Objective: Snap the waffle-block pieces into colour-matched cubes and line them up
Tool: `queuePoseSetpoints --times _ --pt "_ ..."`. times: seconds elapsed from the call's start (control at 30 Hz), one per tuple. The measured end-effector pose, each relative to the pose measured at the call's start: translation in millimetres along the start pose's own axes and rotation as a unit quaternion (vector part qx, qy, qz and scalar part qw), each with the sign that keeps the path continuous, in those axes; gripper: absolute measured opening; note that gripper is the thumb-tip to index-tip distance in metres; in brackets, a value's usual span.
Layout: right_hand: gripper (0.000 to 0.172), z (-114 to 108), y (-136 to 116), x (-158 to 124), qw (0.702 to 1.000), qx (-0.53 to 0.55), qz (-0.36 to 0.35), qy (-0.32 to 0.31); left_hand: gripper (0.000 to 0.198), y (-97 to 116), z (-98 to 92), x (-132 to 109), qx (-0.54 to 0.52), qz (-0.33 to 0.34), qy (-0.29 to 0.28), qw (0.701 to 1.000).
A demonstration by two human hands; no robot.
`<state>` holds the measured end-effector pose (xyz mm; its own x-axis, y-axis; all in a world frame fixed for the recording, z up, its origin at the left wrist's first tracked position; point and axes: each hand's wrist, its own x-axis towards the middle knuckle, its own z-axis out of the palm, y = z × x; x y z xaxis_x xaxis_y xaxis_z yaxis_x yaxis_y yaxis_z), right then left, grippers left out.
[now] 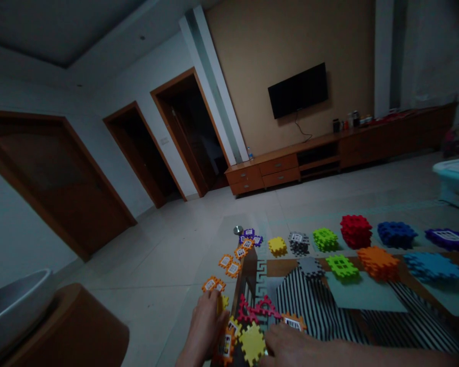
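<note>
My left hand (207, 318) is closed around a yellow piece (224, 302) near the left edge of the glass table. Beside it lie orange pieces with white labels (225, 345). My right hand (286, 342) is low in the view, next to a light yellow square piece (252, 342) and an orange labelled piece (294, 321); its fingertips are hidden, so its grip is unclear. Red pieces (265, 306) lie between and beyond the hands. Farther along the left edge are more orange pieces (233, 268) and purple labelled pieces (248, 233).
Stacks of interlocking pieces stand across the table: yellow (277, 245), grey (310, 267), green (342, 266), red (355, 232), orange (378, 262) and blue (397, 234). A metal knob (237, 230) sits at the far left. A basin (15, 300) stands at left.
</note>
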<state>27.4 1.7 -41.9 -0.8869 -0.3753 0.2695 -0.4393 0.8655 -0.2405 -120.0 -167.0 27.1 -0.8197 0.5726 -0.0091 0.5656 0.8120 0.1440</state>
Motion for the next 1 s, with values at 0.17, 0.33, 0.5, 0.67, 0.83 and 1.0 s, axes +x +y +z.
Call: queuePoseSetpoints --times 0.17,0.33,0.5,0.67,0.83,1.0 --pt "0.033 -55.5 -2.0 11.1 0.998 -0.028 -0.039 -0.028 0.037 4.0 5.4 1.2 -0.015 0.008 -0.008 1.000" --pt "0.038 -55.2 4.6 44.1 0.987 -0.055 -0.108 -0.101 0.055 1.8 9.5 0.6 -0.031 0.011 -0.007 0.999" --pt "0.043 -45.4 0.0 53.7 0.989 -0.070 -0.078 -0.107 0.067 -6.6 18.5 1.8 -0.054 0.023 0.010 0.998" --pt "0.030 -50.1 -12.0 43.7 0.984 -0.118 -0.096 -0.089 0.069 -9.2 25.9 2.6 -0.072 0.041 0.032 0.996" --pt "0.038 -84.1 16.1 37.0 0.990 -0.103 -0.073 -0.058 0.062 -25.2 34.6 11.3 -0.066 0.068 0.052 0.994" --pt "0.052 -133.4 106.0 45.5 0.995 -0.064 0.064 -0.040 0.054 -48.0 43.5 30.4 -0.094 0.149 0.086 0.981"
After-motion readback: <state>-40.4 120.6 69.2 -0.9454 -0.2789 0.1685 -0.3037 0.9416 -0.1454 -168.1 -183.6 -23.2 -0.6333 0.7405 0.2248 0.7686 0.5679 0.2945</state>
